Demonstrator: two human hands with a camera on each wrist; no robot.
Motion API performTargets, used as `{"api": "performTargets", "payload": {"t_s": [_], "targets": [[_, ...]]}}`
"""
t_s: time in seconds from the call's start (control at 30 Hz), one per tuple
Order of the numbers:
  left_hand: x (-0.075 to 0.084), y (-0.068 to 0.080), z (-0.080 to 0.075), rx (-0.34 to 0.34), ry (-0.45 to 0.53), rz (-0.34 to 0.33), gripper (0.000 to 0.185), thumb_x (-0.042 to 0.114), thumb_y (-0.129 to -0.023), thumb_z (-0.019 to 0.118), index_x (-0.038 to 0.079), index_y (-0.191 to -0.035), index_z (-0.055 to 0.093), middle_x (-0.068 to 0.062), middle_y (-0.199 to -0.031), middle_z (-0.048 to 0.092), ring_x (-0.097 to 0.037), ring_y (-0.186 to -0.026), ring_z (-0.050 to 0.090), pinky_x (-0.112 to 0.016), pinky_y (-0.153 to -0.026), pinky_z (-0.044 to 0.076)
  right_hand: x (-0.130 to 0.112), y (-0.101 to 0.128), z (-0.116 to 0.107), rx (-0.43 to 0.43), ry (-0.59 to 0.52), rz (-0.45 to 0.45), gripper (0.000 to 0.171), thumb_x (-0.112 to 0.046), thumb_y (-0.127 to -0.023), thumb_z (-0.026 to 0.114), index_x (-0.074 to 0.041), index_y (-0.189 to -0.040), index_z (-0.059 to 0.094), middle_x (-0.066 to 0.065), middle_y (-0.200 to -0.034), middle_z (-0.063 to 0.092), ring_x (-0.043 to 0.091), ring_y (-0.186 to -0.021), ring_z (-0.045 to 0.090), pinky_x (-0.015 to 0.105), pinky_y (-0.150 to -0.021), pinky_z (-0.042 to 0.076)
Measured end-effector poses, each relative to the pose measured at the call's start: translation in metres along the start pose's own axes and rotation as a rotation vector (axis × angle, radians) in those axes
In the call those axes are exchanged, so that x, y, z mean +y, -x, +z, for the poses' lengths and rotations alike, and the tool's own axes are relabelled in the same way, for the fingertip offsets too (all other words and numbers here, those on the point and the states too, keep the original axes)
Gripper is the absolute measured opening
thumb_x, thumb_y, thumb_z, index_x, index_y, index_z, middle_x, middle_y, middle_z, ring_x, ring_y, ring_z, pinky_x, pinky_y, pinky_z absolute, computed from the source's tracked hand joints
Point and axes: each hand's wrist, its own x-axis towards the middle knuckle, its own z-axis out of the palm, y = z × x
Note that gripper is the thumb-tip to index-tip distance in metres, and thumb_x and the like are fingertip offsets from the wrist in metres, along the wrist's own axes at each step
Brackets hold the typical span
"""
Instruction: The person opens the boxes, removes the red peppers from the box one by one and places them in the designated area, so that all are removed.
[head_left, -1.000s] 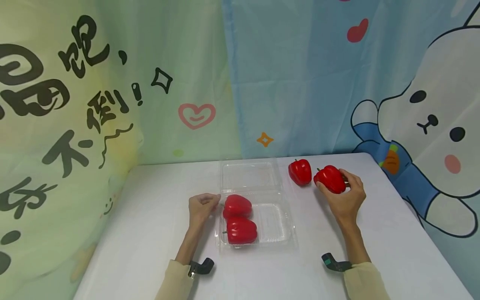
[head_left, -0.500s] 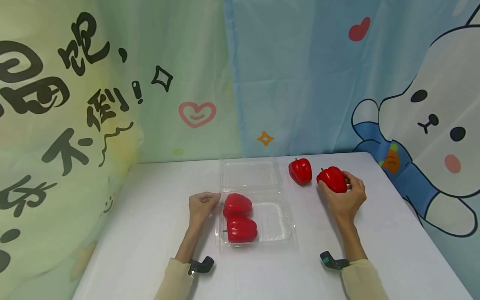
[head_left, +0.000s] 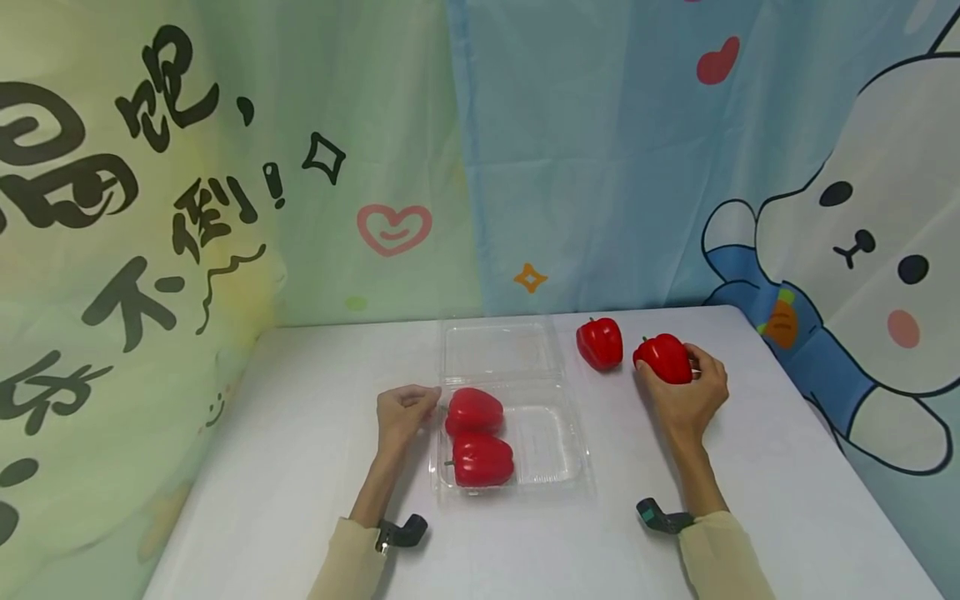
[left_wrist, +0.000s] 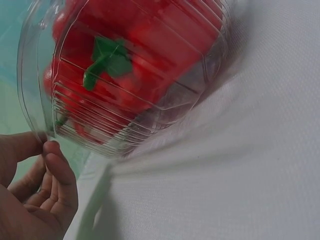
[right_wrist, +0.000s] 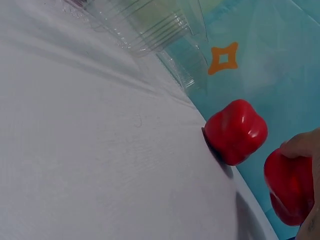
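Note:
My right hand grips a red bell pepper with a green stem, thumb on the near side and fingers behind. The same pepper shows at the right edge of the right wrist view. Thumb and forefinger of my left hand pinch the rim of a clear plastic clamshell box, at its left side. Inside the box's left half lie two red bell peppers, one behind the other. Through the ribbed wall in the left wrist view, a green stem is visible.
Another red bell pepper stands on the white table, left of the held one and near the back edge. The box's clear lid lies folded back. Behind the table hangs a printed curtain.
My right hand and its pepper have shifted very slightly right and away from the standing pepper, then stayed nearly still. The left hand and the box have not moved.

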Motion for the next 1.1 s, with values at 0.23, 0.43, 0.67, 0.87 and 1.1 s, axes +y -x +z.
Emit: {"api": "performTargets", "payload": {"t_s": [0.23, 0.43, 0.67, 0.87, 1.1], "targets": [[-0.002, -0.001, 0.0, 0.006, 0.0, 0.001, 0.022, 0.021, -0.097, 0.081, -0.001, -0.096, 0.081, -0.011, -0.079, 0.081, -0.009, -0.068, 0.069, -0.023, -0.065, 0.054, 0.003, -0.003, 0.005, -0.007, 0.0, 0.025, 0.072, -0.022, -0.087, 0.091, -0.01, -0.151, 0.059, 0.017, -0.153, 0.057, 0.027, -0.144, 0.049, 0.065, -0.112, 0.054], [-0.003, -0.001, 0.0, 0.003, -0.002, 0.013, 0.023, 0.021, -0.097, 0.081, -0.002, -0.095, 0.081, -0.01, -0.077, 0.08, -0.009, -0.068, 0.068, -0.022, -0.065, 0.054, 0.004, -0.004, 0.009, -0.009, -0.001, 0.065, 0.073, -0.022, -0.089, 0.091, -0.013, -0.153, 0.057, 0.014, -0.156, 0.056, 0.027, -0.149, 0.047, 0.064, -0.115, 0.053], [-0.003, -0.002, 0.0, 0.007, -0.007, 0.012, 0.019, 0.018, -0.097, 0.081, -0.001, -0.095, 0.081, -0.012, -0.079, 0.081, -0.008, -0.067, 0.068, -0.021, -0.065, 0.054, 0.006, -0.009, 0.014, -0.007, -0.016, 0.096, 0.075, -0.025, -0.089, 0.091, -0.014, -0.154, 0.056, 0.011, -0.157, 0.055, 0.025, -0.151, 0.046, 0.062, -0.116, 0.053], [-0.001, -0.001, -0.001, 0.004, -0.002, 0.007, 0.021, 0.019, -0.097, 0.081, -0.001, -0.096, 0.081, -0.011, -0.078, 0.08, -0.009, -0.068, 0.068, -0.022, -0.065, 0.053, 0.01, -0.014, 0.02, -0.009, -0.013, 0.098, 0.075, -0.023, -0.089, 0.091, -0.014, -0.154, 0.055, 0.012, -0.158, 0.054, 0.026, -0.151, 0.045, 0.062, -0.117, 0.052], [-0.002, -0.001, 0.0, 0.002, 0.0, 0.006, 0.021, 0.02, -0.097, 0.081, -0.001, -0.095, 0.081, -0.011, -0.077, 0.08, -0.01, -0.068, 0.068, -0.022, -0.064, 0.053, 0.01, -0.018, 0.024, -0.018, -0.009, 0.125, 0.077, -0.023, -0.089, 0.09, -0.013, -0.156, 0.053, 0.011, -0.161, 0.051, 0.026, -0.154, 0.042, 0.061, -0.118, 0.051]]}}
